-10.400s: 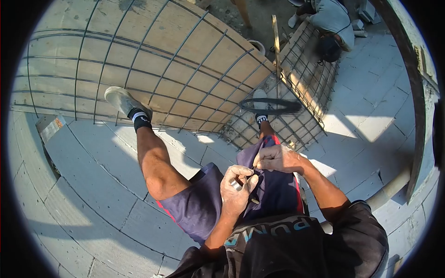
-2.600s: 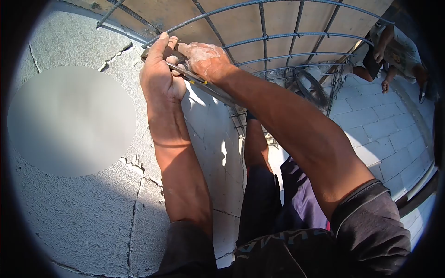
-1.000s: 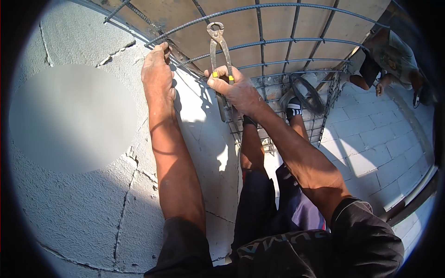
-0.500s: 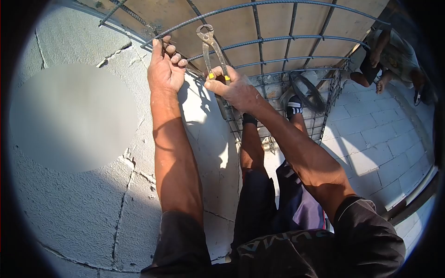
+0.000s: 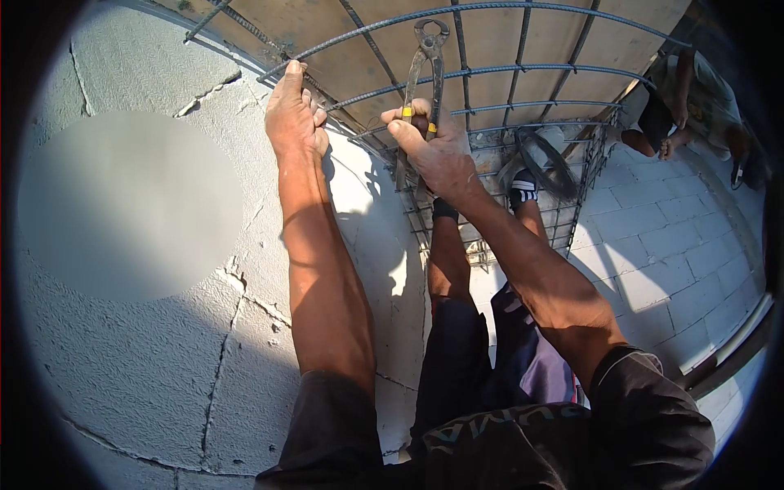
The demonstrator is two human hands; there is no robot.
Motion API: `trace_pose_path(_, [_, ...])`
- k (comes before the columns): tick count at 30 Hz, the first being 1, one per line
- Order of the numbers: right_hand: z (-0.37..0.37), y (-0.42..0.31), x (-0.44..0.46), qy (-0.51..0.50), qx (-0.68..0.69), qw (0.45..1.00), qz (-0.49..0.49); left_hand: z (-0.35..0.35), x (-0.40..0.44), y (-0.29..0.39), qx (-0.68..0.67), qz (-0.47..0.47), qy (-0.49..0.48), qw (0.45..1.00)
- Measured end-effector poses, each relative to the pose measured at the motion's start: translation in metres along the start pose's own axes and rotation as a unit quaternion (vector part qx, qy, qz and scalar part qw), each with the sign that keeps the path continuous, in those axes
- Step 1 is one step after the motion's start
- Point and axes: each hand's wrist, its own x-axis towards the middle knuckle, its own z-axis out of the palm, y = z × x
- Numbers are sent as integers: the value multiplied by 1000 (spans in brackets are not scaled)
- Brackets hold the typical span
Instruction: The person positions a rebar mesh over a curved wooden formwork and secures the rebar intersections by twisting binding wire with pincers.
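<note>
Grey pincers (image 5: 438,80) with yellow bands, held head-up in the right hand (image 5: 441,157), with fingers wrapped around the handles. Left of that hand, near the end of a steel bar (image 5: 367,29), the left hand (image 5: 295,121) with fingers curled and thumb up; cannot tell if pinching anything. Behind the pincers, a big wooden board (image 5: 490,41). Right of the right hand, farther off, a black coil (image 5: 558,183).
</note>
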Motion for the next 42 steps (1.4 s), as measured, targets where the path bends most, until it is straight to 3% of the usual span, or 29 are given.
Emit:
trace_pose_path(4, [9,-6,1,-16,174,983,60,10,-10,10,190,55,95,976])
trace_pose_path(7, [8,-31,-3,-33,50,991,124,22,-13,12,307,143,140,931])
trace_pose_path(10, [13,-21,2,-12,-152,983,-105,22,-15,14,472,179,159,849])
trace_pose_path(13, [10,-20,-5,-67,-213,973,-57,16,-9,6,486,240,156,826])
trace_pose_path(19, [2,-28,-2,-144,-158,977,9,25,-20,3,262,144,158,941])
trace_pose_path(24, [-4,-49,8,-224,-141,958,108,21,-18,-4,169,155,159,960])
trace_pose_path(30, [-2,-77,10,-284,-148,939,125,9,-23,-3,95,121,97,983])
trace_pose_path(42, [22,-72,15,-264,-177,943,100,-2,-21,9,40,57,9,998])
